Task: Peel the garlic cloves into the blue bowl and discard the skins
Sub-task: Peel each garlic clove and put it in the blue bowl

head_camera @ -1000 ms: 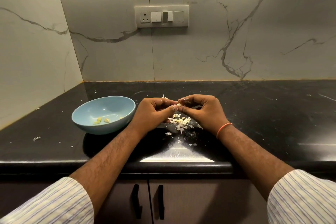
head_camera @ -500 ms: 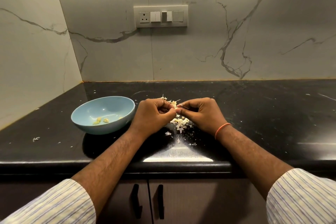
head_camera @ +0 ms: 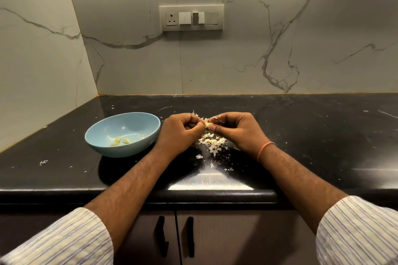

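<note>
Both hands meet above the glossy black stone table (head_camera: 301, 135), the left hand (head_camera: 179, 133) and right hand (head_camera: 235, 130) each closing a tight fingertip grip on 1 small pale garlic clove (head_camera: 207, 123). Papery white skins (head_camera: 212, 142) lie piled just beneath. The round light-blue bowl (head_camera: 103, 144), just left of the left hand, holds a few peeled cloves (head_camera: 120, 140).

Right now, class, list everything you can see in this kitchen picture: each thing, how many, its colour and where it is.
bowl: one, blue, on the counter left of the hands
peeled cloves: a few, yellowish, inside the bowl
garlic clove: one, pale, in the grip of both hands
skins: a pile, white, on the counter under the hands
counter: one, black
switch panel: one, white, on the wall
cabinet handles: two, black, below the counter
wristband: one, orange, right wrist
left hand: pinching the clove
right hand: pinching the clove
</note>
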A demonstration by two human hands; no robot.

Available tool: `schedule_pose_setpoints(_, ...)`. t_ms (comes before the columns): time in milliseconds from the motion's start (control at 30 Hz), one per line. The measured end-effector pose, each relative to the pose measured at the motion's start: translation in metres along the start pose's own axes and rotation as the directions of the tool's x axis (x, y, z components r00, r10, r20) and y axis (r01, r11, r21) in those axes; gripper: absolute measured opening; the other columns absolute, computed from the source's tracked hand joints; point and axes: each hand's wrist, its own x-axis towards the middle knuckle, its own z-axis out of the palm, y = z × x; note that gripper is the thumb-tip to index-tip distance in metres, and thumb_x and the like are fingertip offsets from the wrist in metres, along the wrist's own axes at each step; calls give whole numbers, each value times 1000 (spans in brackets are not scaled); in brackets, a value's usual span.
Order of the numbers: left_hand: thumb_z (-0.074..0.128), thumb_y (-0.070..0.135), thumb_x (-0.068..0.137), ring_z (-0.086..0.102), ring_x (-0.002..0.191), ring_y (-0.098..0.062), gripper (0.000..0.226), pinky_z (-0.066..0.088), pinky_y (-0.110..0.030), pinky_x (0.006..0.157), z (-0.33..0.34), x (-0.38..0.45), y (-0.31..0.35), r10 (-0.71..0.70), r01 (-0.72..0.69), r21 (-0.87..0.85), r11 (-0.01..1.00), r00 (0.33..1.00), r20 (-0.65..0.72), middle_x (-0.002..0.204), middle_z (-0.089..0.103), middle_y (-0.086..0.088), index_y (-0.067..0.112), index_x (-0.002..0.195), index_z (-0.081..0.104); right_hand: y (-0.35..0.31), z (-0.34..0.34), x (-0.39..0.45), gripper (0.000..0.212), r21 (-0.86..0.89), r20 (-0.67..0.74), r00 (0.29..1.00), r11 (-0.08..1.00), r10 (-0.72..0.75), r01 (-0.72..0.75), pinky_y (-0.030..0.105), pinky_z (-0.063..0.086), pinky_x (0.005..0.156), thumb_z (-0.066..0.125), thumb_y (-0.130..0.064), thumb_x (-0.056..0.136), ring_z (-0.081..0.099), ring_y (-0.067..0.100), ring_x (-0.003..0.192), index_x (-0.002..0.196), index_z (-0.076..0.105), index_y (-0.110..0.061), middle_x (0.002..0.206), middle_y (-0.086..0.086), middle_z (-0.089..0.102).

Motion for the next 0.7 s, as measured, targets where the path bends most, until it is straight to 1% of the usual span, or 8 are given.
schedule_pose_setpoints(100,74,12,95,78,66,-23,7,67,-49,70,-1,0,0,-26,26,-58,998,1000,-2,74,78,-3,17,94,80,1,-1,0,26,27,-11,1000,1000,11,-11,48,62,97,85,-10,85,78,25,102,110,79,-4,103,8,81)
schedule_pose_setpoints(200,78,17,93,77,69,-29,7,67,-50,70,-2,-1,1,11,-9,-55,998,999,33,75,79,-2,21,98,81,2,-1,0,27,15,-28,1000,1000,9,-9,49,62,96,87,-11,83,78,25,100,108,80,-6,102,7,82)
schedule_pose_setpoints(300,81,23,92,77,70,-25,8,67,-48,70,-2,-2,2,41,-39,-35,999,998,56,78,80,1,19,99,82,3,0,1,27,-25,-39,999,1000,-6,5,48,62,94,89,-15,81,79,22,98,107,81,-10,100,3,82)
schedule_pose_setpoints(400,80,19,92,77,68,-22,6,66,-47,69,-1,-1,1,32,-31,-21,999,999,44,75,79,1,17,98,83,3,-1,0,28,-44,-33,999,999,-15,13,46,63,94,90,-16,80,79,19,97,106,81,-12,99,1,82)
schedule_pose_setpoints(600,76,21,97,78,71,-25,6,67,-50,71,0,1,-3,-5,7,-29,1000,997,78,77,79,0,18,100,80,4,-3,1,30,-5,-22,1000,1000,1,-1,47,61,97,87,-8,82,78,20,103,111,80,-9,104,4,82)
schedule_pose_setpoints(700,73,20,99,79,74,-26,7,67,-49,72,1,1,-5,-23,30,-56,998,994,111,80,80,-4,17,103,78,2,-3,0,27,5,-33,999,1000,2,-2,45,62,96,85,-6,84,78,20,100,110,80,-7,102,4,82)
